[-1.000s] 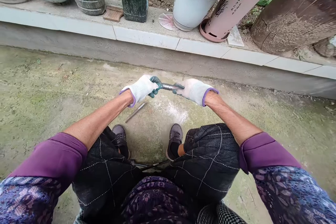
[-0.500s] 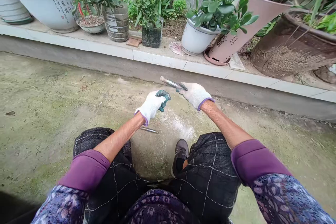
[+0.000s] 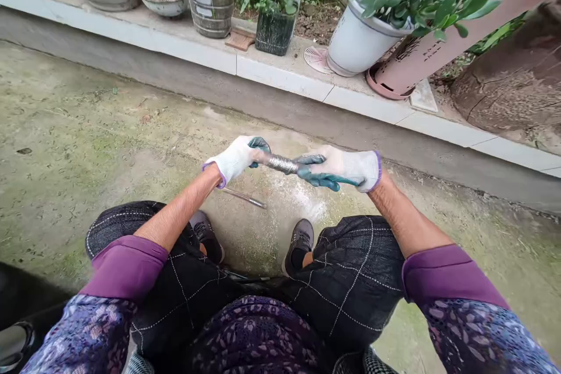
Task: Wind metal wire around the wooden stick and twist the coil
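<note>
Between your two hands, one coiled rod

Your gloved left hand [image 3: 241, 155] is wrapped around one end of the coiled rod [image 3: 283, 164]. Your right hand [image 3: 339, 168] meets its other end with fingers stretched and loose; you cannot tell from here whether they press on it. Half a second ago the right hand held the rod alone; now the left has taken the far end, which looks like a change of grip, leaving your right freer to shift. Both forearms [image 3: 188, 204] reach forward and inward, and the rod slants slightly, its right end nearer you. Just below your left hand, a second rod [image 3: 245, 197] lies on the ground [image 3: 87, 128]. White powder [image 3: 309, 201] is scattered below your right hand. Beyond both hands runs the tiled ledge [image 3: 280, 82], with a white pot [image 3: 363, 41] past your right hand.
</note>
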`<state>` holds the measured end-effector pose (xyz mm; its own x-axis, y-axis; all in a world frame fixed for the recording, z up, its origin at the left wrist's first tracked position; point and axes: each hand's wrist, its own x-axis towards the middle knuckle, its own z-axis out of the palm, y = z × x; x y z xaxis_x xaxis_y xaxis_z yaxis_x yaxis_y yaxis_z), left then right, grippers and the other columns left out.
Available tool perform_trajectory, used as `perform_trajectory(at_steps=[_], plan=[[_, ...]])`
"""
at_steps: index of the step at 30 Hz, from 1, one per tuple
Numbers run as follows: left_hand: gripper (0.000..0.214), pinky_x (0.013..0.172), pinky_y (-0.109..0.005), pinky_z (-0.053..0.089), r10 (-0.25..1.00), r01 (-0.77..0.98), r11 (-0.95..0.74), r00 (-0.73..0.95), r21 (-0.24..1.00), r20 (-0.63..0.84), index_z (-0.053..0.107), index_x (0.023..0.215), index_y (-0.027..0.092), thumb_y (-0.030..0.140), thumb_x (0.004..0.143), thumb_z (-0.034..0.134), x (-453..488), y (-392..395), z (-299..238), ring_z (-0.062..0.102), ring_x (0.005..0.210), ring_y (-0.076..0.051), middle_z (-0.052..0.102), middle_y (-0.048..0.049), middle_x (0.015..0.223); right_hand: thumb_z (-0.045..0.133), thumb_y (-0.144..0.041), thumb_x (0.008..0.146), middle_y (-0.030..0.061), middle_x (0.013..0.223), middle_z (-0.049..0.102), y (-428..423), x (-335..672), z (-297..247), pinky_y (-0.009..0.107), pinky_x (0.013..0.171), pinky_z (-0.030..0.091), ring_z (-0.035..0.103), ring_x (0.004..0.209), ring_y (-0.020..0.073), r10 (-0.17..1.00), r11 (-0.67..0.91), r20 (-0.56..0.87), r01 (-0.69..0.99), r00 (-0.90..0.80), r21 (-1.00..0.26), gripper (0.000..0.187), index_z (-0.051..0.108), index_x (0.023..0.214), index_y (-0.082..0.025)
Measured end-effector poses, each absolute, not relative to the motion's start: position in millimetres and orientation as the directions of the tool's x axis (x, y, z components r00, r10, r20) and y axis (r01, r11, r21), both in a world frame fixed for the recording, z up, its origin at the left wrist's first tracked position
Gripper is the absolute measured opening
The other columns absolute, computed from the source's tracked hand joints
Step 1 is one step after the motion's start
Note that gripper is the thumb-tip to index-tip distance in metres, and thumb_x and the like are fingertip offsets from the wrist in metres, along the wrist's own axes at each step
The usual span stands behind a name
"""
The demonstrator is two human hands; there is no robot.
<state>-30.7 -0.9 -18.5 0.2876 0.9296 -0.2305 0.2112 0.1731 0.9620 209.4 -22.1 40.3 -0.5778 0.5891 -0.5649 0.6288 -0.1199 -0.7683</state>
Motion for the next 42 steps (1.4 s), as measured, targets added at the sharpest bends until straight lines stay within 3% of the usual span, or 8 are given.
perform_trajectory(at_steps=[5, 11, 18, 21, 26, 31, 36, 42], plan=[[0.002, 0.046, -0.018, 0.041, 0.898, 0.288, 0.198, 0.329, 0.937, -0.291, 0.064, 0.069, 0.013, 0.012, 0.069, 0.062, -27, -12, -17, 0.047, 0.049, -0.006, 0.055, 0.0034, 0.056, 0.063, -0.035, 0.083, 0.0027, 0.07, 0.065, -15, 206, 18, 0.024, 0.05, 0.036, 0.053, 0.058, 0.0132, 0.722, 0.278, -0.527, 0.885, -0.449, -0.373, 0.024, 0.075, 0.097, -0.021], [0.006, 0.045, -0.02, 0.046, 0.896, 0.093, 0.276, 0.334, 0.956, -0.292, 0.063, 0.077, 0.015, 0.02, 0.073, 0.063, -1, -20, -24, 0.047, 0.047, -0.007, 0.053, 0.0035, 0.056, 0.05, -0.041, 0.091, 0.0075, 0.095, 0.073, 0, 203, 17, 0.029, 0.063, 0.04, 0.065, 0.078, 0.0215, 0.889, 0.298, -0.325, 0.947, -0.322, -0.123, 0.038, 0.069, 0.118, -0.024], [0.008, 0.038, -0.017, 0.039, 0.948, 0.12, 0.191, 0.234, 0.974, -0.214, 0.064, 0.078, 0.016, 0.017, 0.071, 0.061, 21, -27, -3, 0.04, 0.046, -0.006, 0.047, 0.005, 0.058, 0.05, -0.043, 0.091, 0.0083, 0.097, 0.073, 0, 213, 17, 0.031, 0.07, 0.044, 0.066, 0.084, 0.0237, 0.957, 0.254, -0.097, 0.952, -0.273, -0.171, 0.038, 0.067, 0.12, -0.024], [0.01, 0.039, -0.017, 0.04, 0.952, 0.05, 0.194, 0.229, 0.98, -0.201, 0.064, 0.08, 0.016, 0.019, 0.071, 0.06, 25, -26, 0, 0.04, 0.047, -0.006, 0.047, 0.0051, 0.058, 0.054, -0.043, 0.089, 0.0058, 0.084, 0.07, -3, 215, 20, 0.028, 0.061, 0.045, 0.061, 0.069, 0.0182, 0.971, 0.16, -0.092, 0.89, -0.219, -0.427, 0.037, 0.069, 0.116, -0.022], [0.016, 0.04, -0.019, 0.043, 0.947, -0.043, 0.232, 0.24, 0.972, -0.215, 0.062, 0.087, 0.016, 0.02, 0.072, 0.06, 20, -24, 1, 0.037, 0.042, -0.005, 0.044, 0.0077, 0.054, 0.064, -0.045, 0.084, -0.0046, 0.058, 0.051, -20, 211, 32, 0.02, 0.033, 0.032, 0.037, 0.038, 0.0069, 0.905, -0.209, -0.355, 0.482, -0.234, -0.851, 0.044, 0.065, 0.118, -0.018], [0.04, 0.043, -0.02, 0.045, 0.866, -0.029, 0.298, 0.43, 0.954, -0.257, 0.064, 0.109, 0.015, 0.018, 0.07, 0.061, 4, -25, 10, 0.035, 0.039, -0.005, 0.043, 0.0099, 0.049, 0.065, -0.047, 0.084, -0.0073, 0.053, 0.047, -32, 218, 33, 0.018, 0.027, 0.03, 0.033, 0.034, 0.0059, 0.71, -0.38, -0.444, 0.233, -0.547, -0.895, 0.043, 0.064, 0.112, -0.015], [0.01, 0.04, -0.02, 0.041, 0.88, 0.16, 0.219, 0.394, 0.963, -0.265, 0.065, 0.078, 0.011, 0.014, 0.069, 0.061, -3, -20, 6, 0.041, 0.04, -0.006, 0.049, 0.0053, 0.048, 0.061, -0.043, 0.088, -0.0074, 0.052, 0.046, -33, 220, 26, 0.017, 0.026, 0.03, 0.033, 0.033, 0.006, 0.572, -0.503, -0.511, 0.218, -0.642, -0.836, 0.037, 0.064, 0.109, -0.012], [0.004, 0.043, -0.021, 0.039, 0.882, 0.23, 0.169, 0.398, 0.958, -0.251, 0.064, 0.071, 0.011, 0.014, 0.068, 0.064, -10, -13, 8, 0.05, 0.042, -0.009, 0.054, 0.0028, 0.049, 0.059, -0.044, 0.09, -0.008, 0.053, 0.045, -27, 218, 22, 0.017, 0.027, 0.031, 0.032, 0.033, 0.0056, 0.542, -0.528, -0.501, 0.19, -0.675, -0.828, 0.039, 0.061, 0.115, -0.013]])
